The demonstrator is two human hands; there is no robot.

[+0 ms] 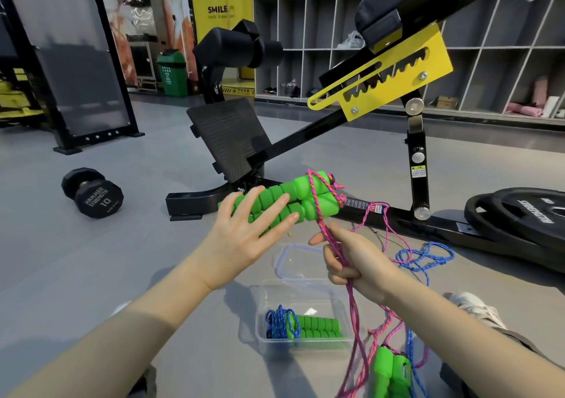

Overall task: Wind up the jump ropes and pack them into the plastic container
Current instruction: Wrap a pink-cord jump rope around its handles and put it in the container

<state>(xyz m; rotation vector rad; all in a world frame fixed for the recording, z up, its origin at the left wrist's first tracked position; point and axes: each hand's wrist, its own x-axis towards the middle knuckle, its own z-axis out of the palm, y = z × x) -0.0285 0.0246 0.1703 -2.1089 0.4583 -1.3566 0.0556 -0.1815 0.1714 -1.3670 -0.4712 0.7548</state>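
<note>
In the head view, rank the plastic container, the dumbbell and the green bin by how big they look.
Largest: the plastic container, nearest the camera.
Then the dumbbell.
Smallest: the green bin, far off, so likely bigger than it looks.

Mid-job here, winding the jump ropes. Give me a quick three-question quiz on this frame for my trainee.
1. True or false: the plastic container is empty.
2. What does the right hand grip? A) the pink rope B) a yellow rope C) nothing
3. Fill in: the left hand lies with straight fingers on a pair of green ___.

Key
1. False: a wound blue rope lies in it.
2. A
3. handles
</note>
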